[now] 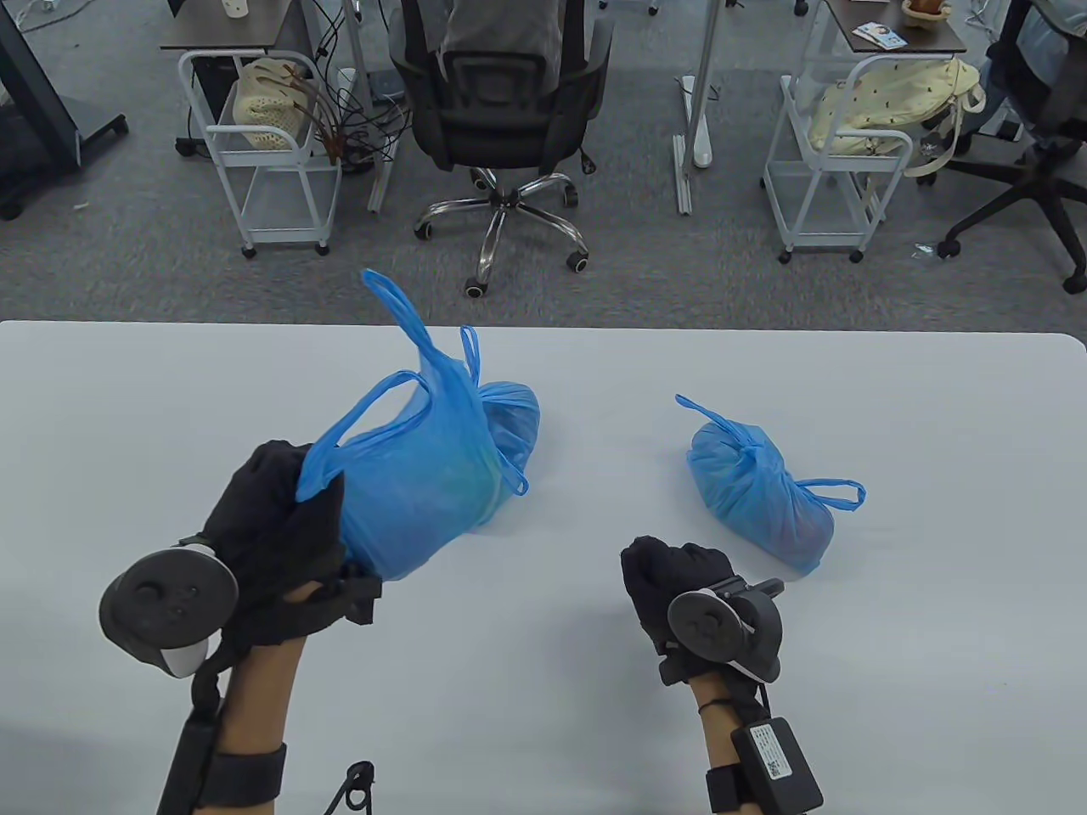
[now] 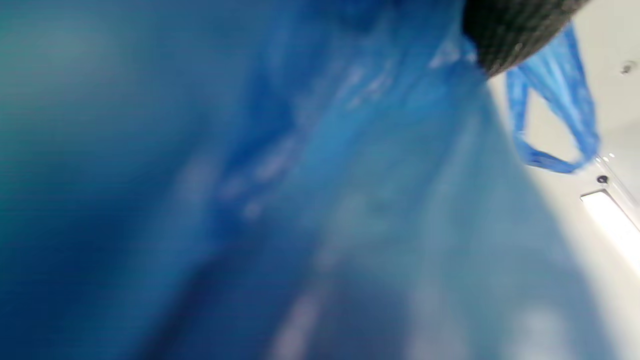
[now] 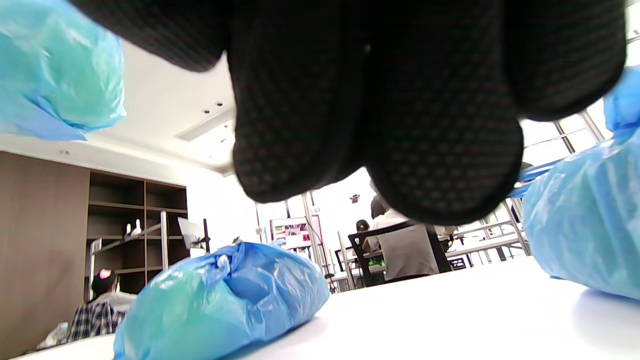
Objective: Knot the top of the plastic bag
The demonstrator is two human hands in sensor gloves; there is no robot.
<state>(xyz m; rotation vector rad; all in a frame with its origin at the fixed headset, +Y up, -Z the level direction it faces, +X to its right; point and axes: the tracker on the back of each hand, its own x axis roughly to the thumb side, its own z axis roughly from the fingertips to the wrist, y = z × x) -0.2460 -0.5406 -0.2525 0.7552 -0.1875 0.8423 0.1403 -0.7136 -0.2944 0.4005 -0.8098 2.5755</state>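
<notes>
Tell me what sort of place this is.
Most likely an open-plan office or lab: an office chair and white rolling carts stand on grey carpet beyond the white table, and the right wrist view shows shelving and seated people.

Untied bag (image 1: 425, 484) left on table (image 1: 934, 594), knotted bag (image 1: 760, 501) right

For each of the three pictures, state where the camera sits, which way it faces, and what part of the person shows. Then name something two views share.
Table view: above, looking down at the table; left hand grips the lifted bag, right hand rests empty.
Left wrist view: pressed against that bag; one fingertip.
Right wrist view: low, facing across the table; fingers above.
Shared: the tied bag.
</notes>
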